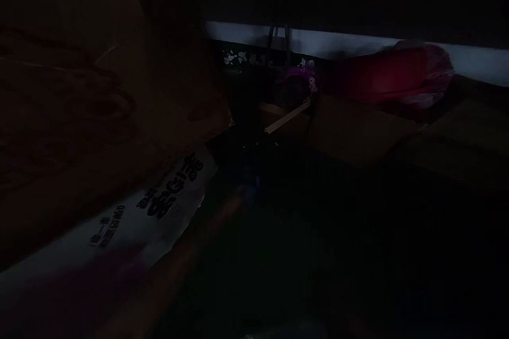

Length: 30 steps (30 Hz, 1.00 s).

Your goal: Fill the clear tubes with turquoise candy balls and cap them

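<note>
The view is very dark. A forearm reaches in from the lower left, and my left hand (239, 194) is a dim blur at its end, near the middle of the view. Right at the hand is a small blue thing (250, 185); whether the fingers hold it cannot be made out. Left of the forearm lies a white printed sheet or bag (175, 196) with dark characters, under a large brown surface (159, 90) with a faint reddish pattern. My right hand does not show.
Beyond the hand, a pale stick (288, 116) lies slanted near a purple item (300, 71). At the back right, a red bundle in clear plastic (397, 74) rests on brown cardboard-like pieces (353, 127). A dark green surface (270, 254) spreads below. Two thin dark legs stand at the back.
</note>
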Motion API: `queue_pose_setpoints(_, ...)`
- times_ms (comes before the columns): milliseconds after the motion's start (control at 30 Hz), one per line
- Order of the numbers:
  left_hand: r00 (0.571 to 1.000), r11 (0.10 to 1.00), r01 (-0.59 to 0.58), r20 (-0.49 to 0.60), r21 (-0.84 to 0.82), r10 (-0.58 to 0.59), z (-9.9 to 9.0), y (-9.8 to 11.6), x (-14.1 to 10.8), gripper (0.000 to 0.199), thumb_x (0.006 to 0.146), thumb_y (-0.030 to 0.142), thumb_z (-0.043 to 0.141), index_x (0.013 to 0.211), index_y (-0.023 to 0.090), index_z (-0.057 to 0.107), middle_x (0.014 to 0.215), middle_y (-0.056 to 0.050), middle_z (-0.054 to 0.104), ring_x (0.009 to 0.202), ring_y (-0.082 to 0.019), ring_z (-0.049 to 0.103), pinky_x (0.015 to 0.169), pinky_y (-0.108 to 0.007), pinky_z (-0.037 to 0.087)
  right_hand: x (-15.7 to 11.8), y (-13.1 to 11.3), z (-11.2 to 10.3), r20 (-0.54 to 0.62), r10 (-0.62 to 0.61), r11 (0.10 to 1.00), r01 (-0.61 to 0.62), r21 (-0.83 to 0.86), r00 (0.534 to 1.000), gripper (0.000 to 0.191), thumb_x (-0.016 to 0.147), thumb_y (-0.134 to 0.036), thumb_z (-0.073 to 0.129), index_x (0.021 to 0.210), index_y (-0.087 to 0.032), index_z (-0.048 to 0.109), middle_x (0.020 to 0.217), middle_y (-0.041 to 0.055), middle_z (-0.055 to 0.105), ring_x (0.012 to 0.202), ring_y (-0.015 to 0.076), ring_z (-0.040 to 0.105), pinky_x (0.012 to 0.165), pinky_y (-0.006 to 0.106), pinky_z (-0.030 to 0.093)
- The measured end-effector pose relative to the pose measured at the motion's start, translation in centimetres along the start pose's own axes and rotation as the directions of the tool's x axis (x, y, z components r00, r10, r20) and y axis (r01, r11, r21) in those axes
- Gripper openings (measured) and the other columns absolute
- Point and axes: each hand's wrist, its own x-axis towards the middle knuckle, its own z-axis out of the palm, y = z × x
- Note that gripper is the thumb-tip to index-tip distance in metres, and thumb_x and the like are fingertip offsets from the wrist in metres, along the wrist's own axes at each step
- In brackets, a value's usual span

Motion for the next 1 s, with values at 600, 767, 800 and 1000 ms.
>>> queue_pose_setpoints(600,0.925,0.970,-0.200,0.301,-0.136,0.232,9.4,4.6,-11.3,0.032,0.074,0.041,0.054,0.090,0.014,0.048,0.073,-0.002,0.055,0.058,-0.009,0.049,0.052,-0.020,0.036,-0.3,-10.8,-10.8,0.077,-0.307,0.063,-0.060,0.996,0.949,0.022,0.075,-0.039,0.060,0.078,-0.018,0.053,0.073,-0.0016,0.052,0.066,0.0094,0.050,0.059,0.022,0.042)
queue_pose_setpoints(767,0.890,0.968,-0.236,0.383,-0.080,0.248,9.2,5.7,-12.9,0.021,0.080,0.033,0.049,0.088,0.014,0.048,0.078,-0.004,0.058,0.061,-0.009,0.048,0.055,-0.021,0.036,-0.9,-11.2,-11.8,0.275,-0.378,0.061,-0.273,0.960,0.884,0.015,0.073,-0.029,0.058,0.081,-0.020,0.049,0.069,-0.0035,0.046,0.053,0.0066,0.043,0.045,0.018,0.039)
queue_pose_setpoints(800,0.888,0.970,-0.235,0.392,-0.057,0.239,9.2,5.9,-13.2,0.021,0.079,0.032,0.049,0.088,0.014,0.048,0.078,-0.004,0.058,0.062,-0.009,0.048,0.055,-0.021,0.036,-1.0,-11.1,-11.9,0.301,-0.400,0.051,-0.306,0.951,0.866,0.017,0.072,-0.029,0.057,0.085,-0.021,0.049,0.069,-0.0035,0.046,0.051,0.0065,0.042,0.043,0.017,0.038)
queue_pose_setpoints(1000,0.844,0.969,-0.240,0.481,-0.058,0.238,9.4,7.0,-14.6,0.014,0.081,0.023,0.044,0.092,0.016,0.050,0.085,-0.004,0.057,0.071,-0.011,0.051,0.060,-0.024,0.038,-2.1,-10.7,-12.0,0.359,-0.458,0.054,-0.377,0.925,0.814,0.029,0.070,-0.025,0.054,0.099,-0.023,0.048,0.073,-0.0030,0.045,0.048,0.0044,0.040,0.036,0.013,0.030)
